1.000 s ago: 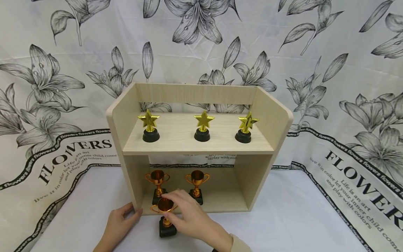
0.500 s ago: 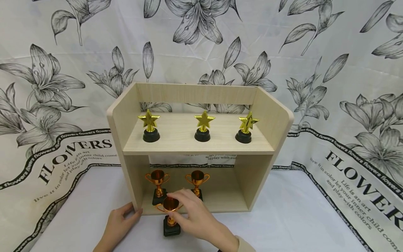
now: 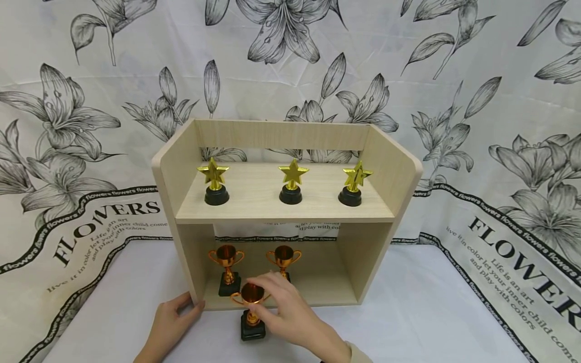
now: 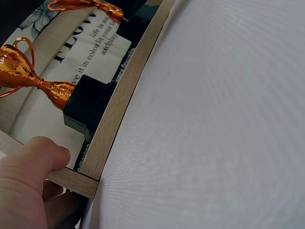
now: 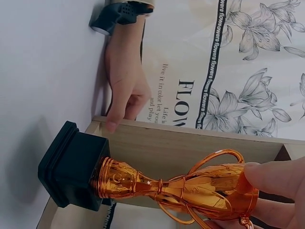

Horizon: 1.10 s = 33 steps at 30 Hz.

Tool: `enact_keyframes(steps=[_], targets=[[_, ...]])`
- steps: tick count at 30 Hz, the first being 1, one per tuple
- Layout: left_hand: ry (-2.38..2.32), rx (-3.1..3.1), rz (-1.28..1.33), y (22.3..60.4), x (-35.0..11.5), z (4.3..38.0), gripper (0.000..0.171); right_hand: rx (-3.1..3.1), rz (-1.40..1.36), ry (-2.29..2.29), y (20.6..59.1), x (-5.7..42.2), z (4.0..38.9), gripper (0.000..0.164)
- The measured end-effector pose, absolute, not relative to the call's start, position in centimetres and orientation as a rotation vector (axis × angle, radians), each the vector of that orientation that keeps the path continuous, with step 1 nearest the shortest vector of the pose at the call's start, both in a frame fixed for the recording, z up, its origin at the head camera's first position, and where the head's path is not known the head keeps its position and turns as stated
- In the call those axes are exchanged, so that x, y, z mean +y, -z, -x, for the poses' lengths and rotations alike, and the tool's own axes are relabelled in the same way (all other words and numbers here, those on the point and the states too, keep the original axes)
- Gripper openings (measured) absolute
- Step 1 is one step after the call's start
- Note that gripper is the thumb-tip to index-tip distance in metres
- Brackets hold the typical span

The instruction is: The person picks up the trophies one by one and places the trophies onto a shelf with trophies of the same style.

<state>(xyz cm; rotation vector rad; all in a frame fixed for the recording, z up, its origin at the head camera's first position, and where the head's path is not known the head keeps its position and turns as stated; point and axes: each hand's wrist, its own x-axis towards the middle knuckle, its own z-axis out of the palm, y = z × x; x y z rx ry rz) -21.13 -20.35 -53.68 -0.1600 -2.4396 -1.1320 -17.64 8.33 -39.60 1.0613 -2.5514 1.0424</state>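
Observation:
My right hand (image 3: pixel 288 307) pinches a bronze-coloured trophy cup (image 3: pixel 252 318) by its rim, upright in front of the shelf's lower opening. In the right wrist view the thumb lies on the cup wall of that trophy (image 5: pixel 190 188), whose black base is close over the white cloth. At the lower left corner of the wooden shelf (image 3: pixel 286 220), my left hand (image 3: pixel 170 320) grips the side panel (image 4: pixel 71 180), thumb inside and fingers outside. Two matching trophies stand on the lower level: one at the left (image 3: pixel 228 264), another in the middle (image 3: pixel 283 258) with its base partly hidden by my right hand.
Three gold star trophies stand on the upper level: left (image 3: pixel 215 176), middle (image 3: pixel 292 176) and right (image 3: pixel 356 177). A white cloth (image 3: pixel 417 312) covers the table. Behind the shelf hangs a flower-printed fabric (image 3: pixel 290 85).
My right hand has carried the trophy a little to the right along the shelf's front edge. The left hand keeps its place on the side panel.

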Motion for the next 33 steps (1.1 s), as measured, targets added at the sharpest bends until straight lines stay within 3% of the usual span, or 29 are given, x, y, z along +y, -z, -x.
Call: enact_keyframes(steps=[33], targets=[[1.125, -2.455, 0.155, 53.4, -20.4, 21.0, 0.035, -2.492, -1.032, -1.062, 38.8, 9.9, 18.3, 0.041]])
